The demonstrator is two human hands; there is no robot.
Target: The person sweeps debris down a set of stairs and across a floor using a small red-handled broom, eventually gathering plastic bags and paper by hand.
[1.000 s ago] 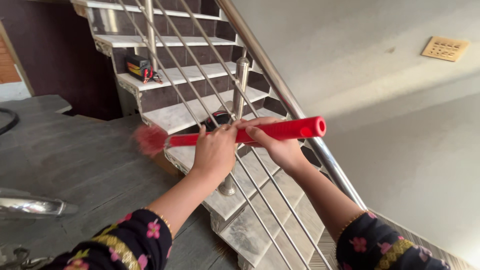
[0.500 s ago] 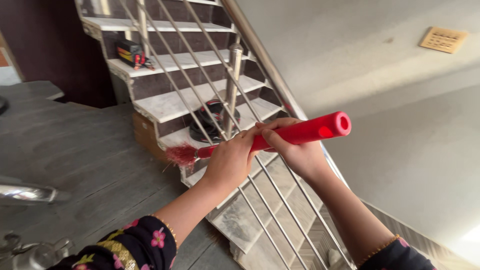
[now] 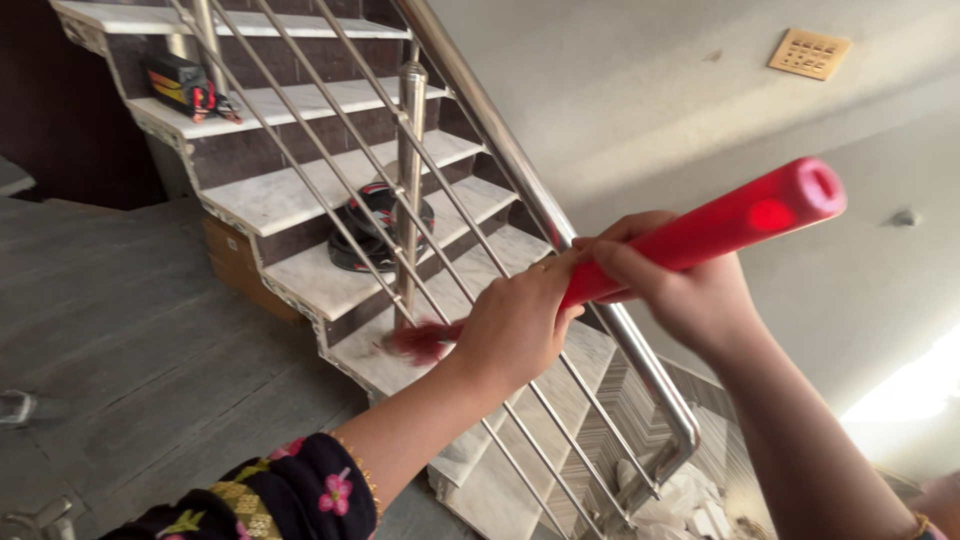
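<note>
Both my hands grip a red broom handle [image 3: 740,215] that slants down to the left. My left hand [image 3: 515,325] holds it lower down, my right hand [image 3: 685,285] higher up. The handle's open end points up to the right. The red bristle head [image 3: 418,341] pokes between the steel railing bars [image 3: 440,290] and touches a white marble stair step [image 3: 372,358]. Its bristles look blurred.
A steel handrail [image 3: 560,245] runs down to the right, ending in a curve. A black and red helmet [image 3: 375,228] lies on a higher step, a black and yellow box [image 3: 180,82] further up. A cardboard box [image 3: 240,265] stands beside the stairs. Grey stone floor lies left.
The broom head has moved down and right, from beside the stairs onto a lower step. Both hands and the handle have shifted right, and the handle's end has risen.
</note>
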